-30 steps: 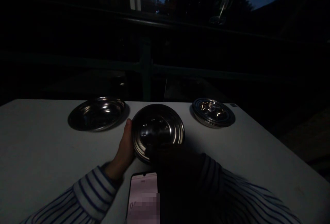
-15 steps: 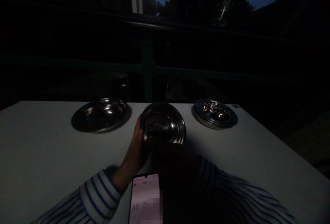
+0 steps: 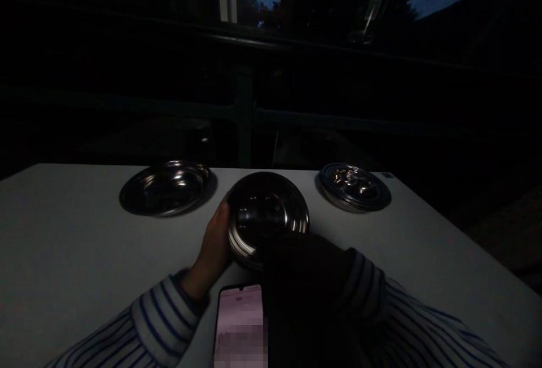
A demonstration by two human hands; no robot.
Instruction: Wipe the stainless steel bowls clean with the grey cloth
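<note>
A shiny metal bowl (image 3: 265, 204) is held over the middle of the white table. My left hand (image 3: 215, 235) grips its left side, the fingers partly hidden behind the rim. In deep shadow, my right hand (image 3: 313, 258) lies against the bowl's lower right part, and its fingers cannot be made out. The bowl is tilted, showing a round flat face with bright rings along its lower edge. Just below it lies a phone (image 3: 241, 311) with a lit pinkish screen, its lower part blurred out.
On the white table (image 3: 84, 266), a wide metal dish (image 3: 165, 187) rests at the back left. Several nested metal dishes (image 3: 354, 187) sit at the back right. Beyond the table's far edge are dark bars and a window, with a bottle (image 3: 372, 7) near it.
The bowl has turned in my hands, so its hollow inside no longer shows and a flatter face does. My right hand has shifted slightly right and up. The other dishes stay put.
</note>
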